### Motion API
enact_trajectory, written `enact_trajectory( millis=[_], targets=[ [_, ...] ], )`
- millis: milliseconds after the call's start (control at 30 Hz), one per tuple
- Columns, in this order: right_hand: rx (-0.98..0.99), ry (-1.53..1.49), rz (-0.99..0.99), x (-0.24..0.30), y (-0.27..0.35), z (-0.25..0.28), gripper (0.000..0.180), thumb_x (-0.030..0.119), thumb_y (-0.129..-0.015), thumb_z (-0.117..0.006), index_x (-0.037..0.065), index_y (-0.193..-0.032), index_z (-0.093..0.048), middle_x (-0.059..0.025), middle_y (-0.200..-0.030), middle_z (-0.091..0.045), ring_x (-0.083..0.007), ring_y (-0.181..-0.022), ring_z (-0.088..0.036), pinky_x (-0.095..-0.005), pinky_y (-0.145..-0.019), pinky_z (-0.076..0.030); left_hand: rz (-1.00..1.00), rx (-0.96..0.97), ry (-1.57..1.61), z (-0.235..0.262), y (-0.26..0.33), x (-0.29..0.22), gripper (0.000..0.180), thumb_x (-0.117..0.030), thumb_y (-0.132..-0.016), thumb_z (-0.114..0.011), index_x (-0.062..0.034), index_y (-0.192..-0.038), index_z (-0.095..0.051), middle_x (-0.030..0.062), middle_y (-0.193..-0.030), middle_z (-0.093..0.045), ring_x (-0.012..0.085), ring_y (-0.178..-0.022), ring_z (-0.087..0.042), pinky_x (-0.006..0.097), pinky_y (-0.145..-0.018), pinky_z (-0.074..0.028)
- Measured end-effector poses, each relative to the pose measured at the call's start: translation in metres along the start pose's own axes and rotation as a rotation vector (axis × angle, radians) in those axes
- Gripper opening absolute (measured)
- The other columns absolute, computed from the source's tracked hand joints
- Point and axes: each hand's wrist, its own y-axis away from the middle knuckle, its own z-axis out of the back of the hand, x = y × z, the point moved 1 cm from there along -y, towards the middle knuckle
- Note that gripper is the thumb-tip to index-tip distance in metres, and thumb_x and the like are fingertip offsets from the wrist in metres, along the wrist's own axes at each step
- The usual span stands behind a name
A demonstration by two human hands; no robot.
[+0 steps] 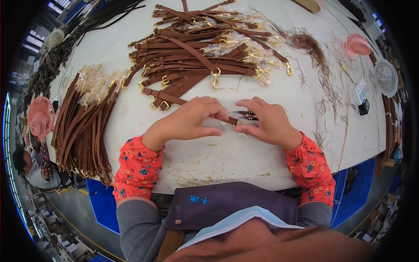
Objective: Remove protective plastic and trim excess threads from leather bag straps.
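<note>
My left hand (188,120) is closed round a brown leather strap (233,121), its fingers curled over the top. One end of this strap sticks out toward my right hand, with gold metal at its tip; the other runs back under my left hand toward the pile. In my right hand (273,123) sits a small pair of dark thread snips (245,114), blades pointing left beside the strap end. The right thumb and forefinger are near that end, and whether they touch it I cannot tell.
Brown straps with gold clasps (183,56) lie heaped on the white table (209,168). A second strap bundle (85,131) rests at the left. Loose brown threads (314,52) trail down the right. Pink fans (41,115) stand at both sides; a person (37,170) sits at far left.
</note>
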Motion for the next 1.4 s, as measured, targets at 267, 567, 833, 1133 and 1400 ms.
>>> enact_trajectory(
  millis=[267,567,833,1133,1400],
  targets=[
    [0.066,-0.053,0.046,-0.013,0.005,-0.011,0.039,0.02,-0.079,-0.076,0.013,-0.115,-0.064,-0.0028,-0.088,-0.068,-0.025,-0.071,-0.067,-0.0363,-0.062,-0.052,-0.133,-0.358,-0.358,-0.026,-0.01,-0.001,0.026,-0.009,-0.085,-0.071,-0.0096,-0.109,-0.063,0.0054,-0.098,-0.064,0.0282,-0.091,-0.06,0.04,-0.085,-0.046],
    [0.054,-0.185,0.023,-0.017,0.003,-0.011,0.037,0.007,-0.079,-0.073,0.01,-0.115,-0.066,-0.0086,-0.085,-0.069,-0.0247,-0.074,-0.067,-0.0347,-0.069,-0.053,-0.1,-0.601,-0.432,-0.037,-0.015,0.0,0.023,-0.003,-0.087,-0.066,-0.0115,-0.108,-0.064,0.0079,-0.101,-0.059,0.0296,-0.083,-0.059,0.037,-0.08,-0.044],
    [0.077,-0.122,-0.056,-0.018,0.001,0.016,0.033,0.028,-0.085,-0.074,0.012,-0.113,-0.067,-0.0074,-0.088,-0.071,-0.0238,-0.073,-0.069,-0.0352,-0.065,-0.053,0.078,-0.224,0.241,-0.023,-0.009,-0.01,0.034,-0.006,-0.088,-0.07,-0.0107,-0.122,-0.064,0.0048,-0.097,-0.058,0.0145,-0.072,-0.058,0.029,-0.065,-0.048],
    [0.104,-0.282,0.064,-0.02,0.005,0.023,0.035,0.031,-0.081,-0.079,0.013,-0.11,-0.069,-0.005,-0.078,-0.07,-0.022,-0.067,-0.068,-0.032,-0.061,-0.051,0.104,-0.29,0.068,-0.038,-0.02,-0.003,0.013,-0.018,-0.087,-0.074,-0.0083,-0.095,-0.075,0.0051,-0.082,-0.061,0.0176,-0.069,-0.061,0.031,-0.063,-0.048],
    [0.329,-0.149,0.142,-0.008,0.009,0.01,0.032,0.015,-0.075,-0.076,0.02,-0.106,-0.072,-0.0067,-0.071,-0.066,-0.0293,-0.062,-0.062,-0.0375,-0.057,-0.047,0.078,-0.471,-0.212,-0.05,-0.022,0.0,0.008,-0.013,-0.09,-0.067,-0.0054,-0.089,-0.064,0.008,-0.085,-0.061,0.0232,-0.066,-0.06,0.033,-0.061,-0.048]
  ],
)
